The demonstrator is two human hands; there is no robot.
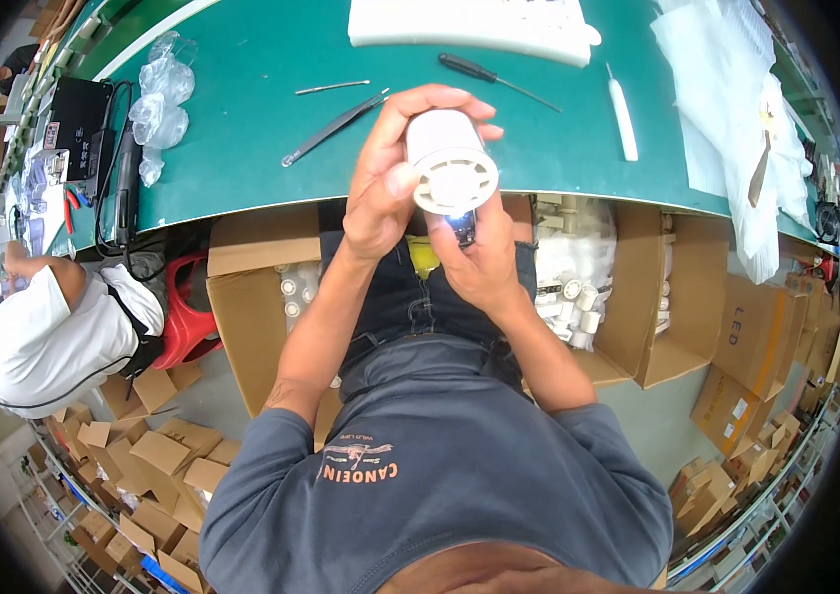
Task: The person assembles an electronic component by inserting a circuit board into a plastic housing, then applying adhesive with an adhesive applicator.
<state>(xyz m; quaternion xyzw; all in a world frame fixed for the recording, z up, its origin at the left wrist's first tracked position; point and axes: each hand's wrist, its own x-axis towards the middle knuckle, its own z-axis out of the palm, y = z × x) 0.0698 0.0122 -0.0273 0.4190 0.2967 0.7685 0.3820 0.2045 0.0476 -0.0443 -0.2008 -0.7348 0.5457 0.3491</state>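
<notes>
My left hand point(380, 198) is wrapped round a white cylinder point(443, 134), held up over the table's near edge. A ring of slots runs round the cylinder's near end face, whose middle glares bright. Just below that face, my right hand point(487, 265) grips a small dark object with a bright light point(464, 234); its exact kind is hard to make out. Whether it touches the cylinder I cannot tell. On the table beyond my hands lie tweezers point(336, 129), a thin metal tool point(333, 87) and a black-handled screwdriver point(499, 81).
The green table point(251, 119) carries a white pen-like tool point(622, 114), white foam point(469, 22), plastic wrap point(722, 109) and a black box point(78, 129) with a cable. Open cartons point(251, 317) of white parts flank my legs. A co-worker point(73, 332) sits at left near a red stool point(182, 312).
</notes>
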